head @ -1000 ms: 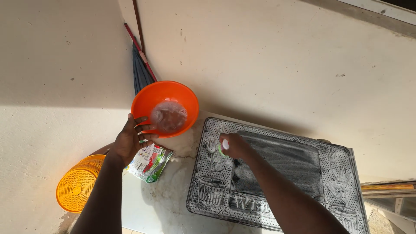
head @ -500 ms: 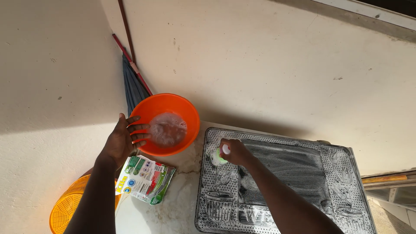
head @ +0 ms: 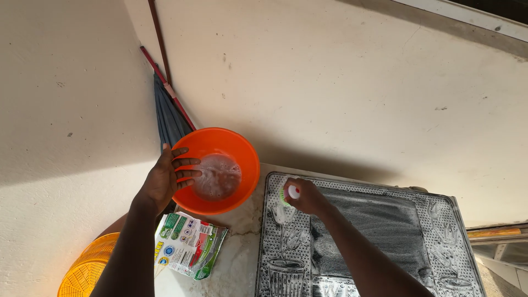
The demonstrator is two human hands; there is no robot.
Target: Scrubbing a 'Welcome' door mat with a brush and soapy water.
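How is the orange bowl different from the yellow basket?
The orange bowl has smooth solid walls and holds soapy water; the yellow basket is mesh with holes. The left hand grips the bowl's rim, while the basket sits untouched, partly out of view. Both are round plastic.

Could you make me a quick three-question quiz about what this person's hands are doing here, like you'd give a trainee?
1. True or false: the left hand grips the rim of the orange bowl.
2. What does the right hand hold? A) a broom B) a green and white scrubber C) a cup
3. Fill in: the right hand presses down on the soapy black ___.

Key
1. True; the fingers reach over the rim, above sudsy water.
2. B
3. Doormat. The printed packet lies untouched below the bowl, and the yellow basket sits at lower left.
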